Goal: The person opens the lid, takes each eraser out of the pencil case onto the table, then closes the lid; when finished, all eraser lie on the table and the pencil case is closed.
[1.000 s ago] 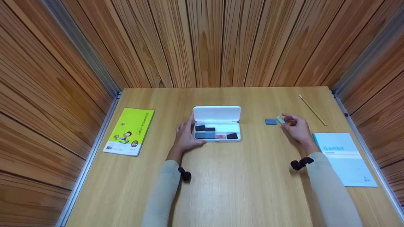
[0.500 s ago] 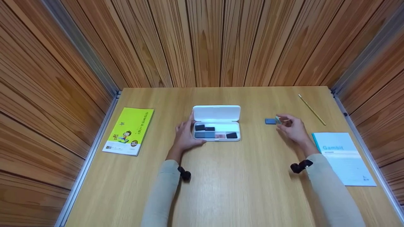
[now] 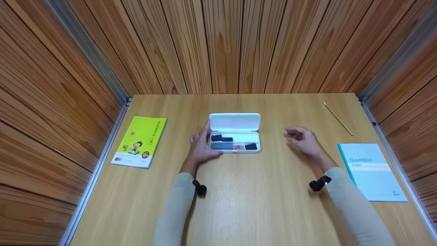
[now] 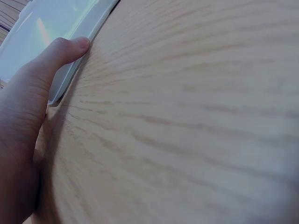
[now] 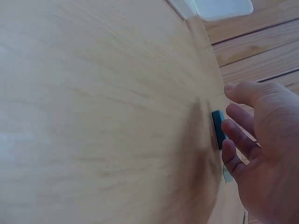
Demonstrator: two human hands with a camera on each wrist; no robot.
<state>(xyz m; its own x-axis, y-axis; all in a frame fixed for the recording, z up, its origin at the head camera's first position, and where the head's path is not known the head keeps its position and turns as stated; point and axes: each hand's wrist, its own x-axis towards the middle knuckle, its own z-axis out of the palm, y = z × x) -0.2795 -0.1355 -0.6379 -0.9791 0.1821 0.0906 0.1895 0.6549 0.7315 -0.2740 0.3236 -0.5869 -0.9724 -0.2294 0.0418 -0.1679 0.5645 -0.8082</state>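
In the head view, a white pencil case (image 3: 235,132) lies with its lid up, holding several dark and grey-blue blocks and a pinkish one. My left hand (image 3: 200,147) grips its left end, the thumb along the front edge. Off to the right, my right hand (image 3: 307,140) hovers over a small blue eraser (image 5: 218,129), thumb and fingers apart. The hand covers most of that eraser in the head view. Below it in the right wrist view, a pale green eraser (image 5: 227,174) shows partly behind the fingers.
A yellow-green book (image 3: 140,141) lies at the left of the wooden table (image 3: 245,198). To the right are a pencil (image 3: 338,118) and a white-and-blue notebook (image 3: 374,174), near the right forearm. Wood-panelled walls (image 3: 225,48) enclose the back and sides.
My right hand has let go of the pale green eraser beside the blue one and moved left over the blue eraser. My left hand has stayed on the pencil case.
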